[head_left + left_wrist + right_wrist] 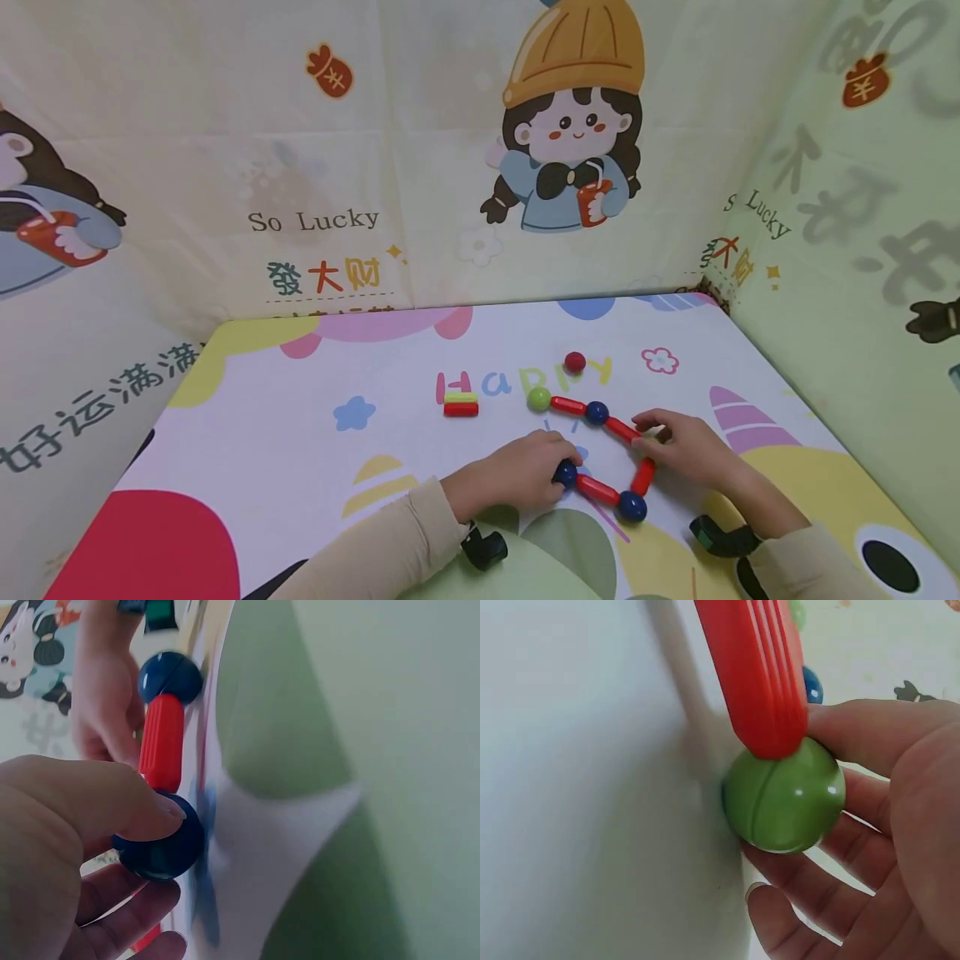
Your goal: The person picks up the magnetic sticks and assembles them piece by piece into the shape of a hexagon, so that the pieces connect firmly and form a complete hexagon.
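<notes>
A chain of balls and rods is found on the printed table (277,450), bent at the right and left open on the side of the left hand (528,471). By that hand the end blue ball (161,844) is pinched, the thumb laid across it and the fingers set around the other side. From this ball a red rod (597,490) is run to the near blue ball (632,506), and from there a second rod (642,477) is led up to the held green ball (784,796). The latter is gripped between the thumb and fingers of the right hand (686,450), with a rod end seated against it. Beyond, a third rod (622,429), the far blue ball (597,412), a fourth rod (568,406) and the end green ball (539,398) are joined in line. The two chain ends are set apart, facing each other across a gap. Behind the chain a red ball (575,362) is noted loose. To the left, a yellow rod (460,397) and a loose red rod (461,410) are laid side by side.
</notes>
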Motion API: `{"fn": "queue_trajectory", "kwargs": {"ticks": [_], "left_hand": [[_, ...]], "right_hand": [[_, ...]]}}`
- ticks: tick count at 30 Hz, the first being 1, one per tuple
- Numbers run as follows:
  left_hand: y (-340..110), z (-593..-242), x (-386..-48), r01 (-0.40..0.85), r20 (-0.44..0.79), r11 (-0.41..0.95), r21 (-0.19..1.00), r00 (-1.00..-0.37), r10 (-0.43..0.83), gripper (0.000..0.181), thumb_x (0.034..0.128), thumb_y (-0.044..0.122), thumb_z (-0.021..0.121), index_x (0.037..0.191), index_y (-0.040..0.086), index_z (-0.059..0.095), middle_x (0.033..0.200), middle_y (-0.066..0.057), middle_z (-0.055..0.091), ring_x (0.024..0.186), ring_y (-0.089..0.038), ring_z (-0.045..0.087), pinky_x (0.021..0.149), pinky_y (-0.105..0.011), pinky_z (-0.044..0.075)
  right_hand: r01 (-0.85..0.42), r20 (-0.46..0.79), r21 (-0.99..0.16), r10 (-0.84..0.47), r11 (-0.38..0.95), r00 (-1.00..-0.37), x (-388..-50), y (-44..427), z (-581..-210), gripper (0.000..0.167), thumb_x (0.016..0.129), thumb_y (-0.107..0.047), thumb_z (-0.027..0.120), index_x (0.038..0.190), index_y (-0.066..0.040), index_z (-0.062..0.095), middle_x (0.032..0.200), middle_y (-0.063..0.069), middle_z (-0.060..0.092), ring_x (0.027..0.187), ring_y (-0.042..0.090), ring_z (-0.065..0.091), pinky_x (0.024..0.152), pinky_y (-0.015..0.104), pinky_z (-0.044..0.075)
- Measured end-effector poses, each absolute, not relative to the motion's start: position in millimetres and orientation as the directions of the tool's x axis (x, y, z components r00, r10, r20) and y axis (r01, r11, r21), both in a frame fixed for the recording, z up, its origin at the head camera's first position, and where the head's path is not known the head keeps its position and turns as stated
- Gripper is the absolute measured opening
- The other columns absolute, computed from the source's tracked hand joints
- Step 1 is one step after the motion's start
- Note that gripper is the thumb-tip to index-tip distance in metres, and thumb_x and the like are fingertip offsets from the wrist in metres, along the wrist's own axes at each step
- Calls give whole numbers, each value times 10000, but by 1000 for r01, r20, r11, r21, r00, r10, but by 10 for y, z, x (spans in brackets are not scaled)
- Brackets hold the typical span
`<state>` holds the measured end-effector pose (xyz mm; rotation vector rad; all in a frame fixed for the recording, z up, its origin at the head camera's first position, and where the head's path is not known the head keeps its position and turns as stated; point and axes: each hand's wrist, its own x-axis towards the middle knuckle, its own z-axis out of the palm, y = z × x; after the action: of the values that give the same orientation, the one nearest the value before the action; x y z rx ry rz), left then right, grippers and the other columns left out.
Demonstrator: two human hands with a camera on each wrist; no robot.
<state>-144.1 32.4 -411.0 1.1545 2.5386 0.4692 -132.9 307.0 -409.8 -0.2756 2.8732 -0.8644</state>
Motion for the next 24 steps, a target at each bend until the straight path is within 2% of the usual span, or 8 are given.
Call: {"fn": "queue_trajectory", "kwargs": {"ticks": [8, 16, 24], "left_hand": [[302, -4115, -1528, 627, -133, 669, 399, -682, 719, 363, 931, 181, 716, 1288, 193, 653, 1308, 37, 572, 1161, -112, 503, 947, -222, 471], [299, -4105, -1574, 603, -139, 693, 395, -706, 694, 369, 929, 182, 721, 1292, 188, 653, 1301, 35, 573, 1148, -112, 500, 916, -217, 487], [120, -4036, -1671, 564, -118, 691, 453, -730, 673, 406, 928, 227, 726, 1319, 182, 628, 1340, 27, 564, 1213, -142, 494, 965, -279, 480]], "right_hand": [[-136, -114, -564, -240, 814, -964, -1237, 3075, -4075, 472, 875, -306, 775, 1227, -18, 648, 1022, 17, 660, 803, 153, 592, 676, 294, 508], [-133, -129, -554, -243, 822, -961, -1258, 3034, -4029, 472, 878, -312, 770, 1221, -14, 643, 988, 8, 665, 805, 161, 603, 665, 298, 512], [-164, -84, -544, -248, 823, -965, -1459, 2930, -3957, 410, 902, -240, 741, 1238, -23, 651, 1105, 119, 669, 856, 198, 629, 642, 291, 523]]}}
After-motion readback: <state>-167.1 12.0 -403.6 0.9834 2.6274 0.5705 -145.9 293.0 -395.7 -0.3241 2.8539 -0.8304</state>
